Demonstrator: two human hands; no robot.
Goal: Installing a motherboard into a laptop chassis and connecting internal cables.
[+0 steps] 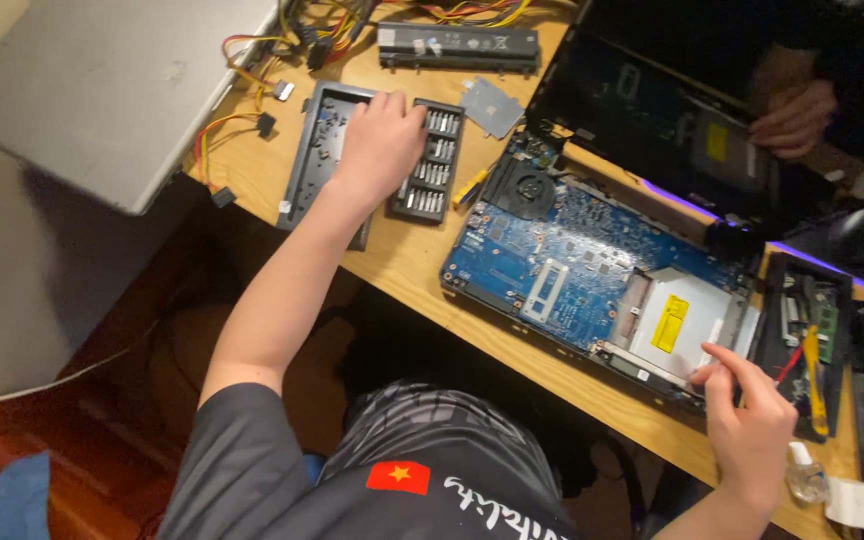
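The left hand (382, 135) rests on the screwdriver bit case (372, 160) at the tabletop's (402, 255) far left, its grip loose over the bits. The right hand (749, 420), fingers extended and holding nothing, touches the optical drive (677, 320) in the opened laptop's blue motherboard (562, 255).

Bare desk (407, 255) btwn bit case (382, 160), laptop (592, 270).

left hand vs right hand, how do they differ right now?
The left hand reaches far out, lying over the screwdriver bit case; the right hand stays near the body, at the table edge. The left is palm-down, fingers curled; the right's fingertips touch the silver optical drive. Both are bare.
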